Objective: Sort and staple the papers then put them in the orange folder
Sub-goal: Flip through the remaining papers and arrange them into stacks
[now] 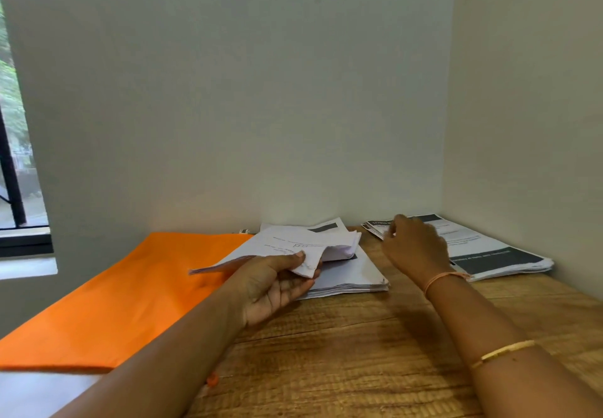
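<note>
My left hand (277, 284) grips a small bundle of white papers (293, 246) by its near corner, lifted above a flat stack of papers (355, 279) in the middle of the wooden table (342, 352). My right hand (414, 248) reaches over a second stack (496, 254) with dark printed bands at the right, its fingers curled at the stack's far left corner; whether it grips a sheet is hidden. The orange folder (124, 297) lies flat to the left, hanging over the table's left edge.
Walls close the table at the back and right. A small dark and white object (244, 231), maybe a stapler, peeks out behind the folder's far edge. A window (16, 156) is at the far left. An orange bit (212, 379) shows under my left forearm.
</note>
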### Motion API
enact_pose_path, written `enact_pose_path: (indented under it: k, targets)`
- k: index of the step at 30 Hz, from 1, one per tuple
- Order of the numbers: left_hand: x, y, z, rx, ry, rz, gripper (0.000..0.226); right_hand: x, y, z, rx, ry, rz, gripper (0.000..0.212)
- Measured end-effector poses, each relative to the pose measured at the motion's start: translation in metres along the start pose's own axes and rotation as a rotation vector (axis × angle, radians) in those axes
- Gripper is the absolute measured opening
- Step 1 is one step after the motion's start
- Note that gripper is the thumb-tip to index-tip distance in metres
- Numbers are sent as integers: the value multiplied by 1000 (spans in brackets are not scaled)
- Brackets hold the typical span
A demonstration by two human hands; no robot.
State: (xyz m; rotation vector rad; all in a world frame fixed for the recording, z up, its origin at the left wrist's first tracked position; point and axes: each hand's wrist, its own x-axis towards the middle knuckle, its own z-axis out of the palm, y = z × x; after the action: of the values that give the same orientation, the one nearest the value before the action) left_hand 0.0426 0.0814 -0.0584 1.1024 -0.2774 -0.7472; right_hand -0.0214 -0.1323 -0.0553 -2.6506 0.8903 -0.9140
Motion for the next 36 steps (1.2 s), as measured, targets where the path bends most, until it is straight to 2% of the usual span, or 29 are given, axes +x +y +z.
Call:
enact_pose_path:
  k: [2, 5, 10, 18, 23, 25, 27, 29, 31, 33, 36]
  targets:
    - [1, -2, 1, 31, 24, 35, 15, 6, 13, 2, -146, -41, 99, 40]
    - [1, -3, 3, 81, 56, 97, 14, 11, 29, 9, -231, -105, 215, 52]
    - [3, -3, 3, 108, 45, 145, 13, 13, 46, 20, -243, -169, 308, 50]
    - [3, -3, 1, 106, 33, 198, 16, 20, 57, 33, -194, -141, 393, 49]
    - [5, -5, -1, 129, 24, 248, 16, 21, 55, 32, -177, -152, 337, 38]
    - [6, -4, -1, 145, 17, 274, 18, 22, 46, 26, 35, -156, 282, 31]
    - [6, -2, -3, 146, 17, 308, 19, 21, 28, 14, 480, -201, 256, 24]
    - [6, 1, -5, 118, 26, 344, 19, 10, 5, -2, 1021, -360, 308, 15]
    - [6, 4, -7, 76, 42, 364, 18, -5, -15, -16, 1377, -593, 304, 13]
    - [7, 6, -8, 25, 63, 370, 19, -16, -28, -22, 1451, -786, 267, 15]
    - [8, 10, -11, -30, 95, 371, 22, -24, -39, -19, 1398, -928, 251, 15]
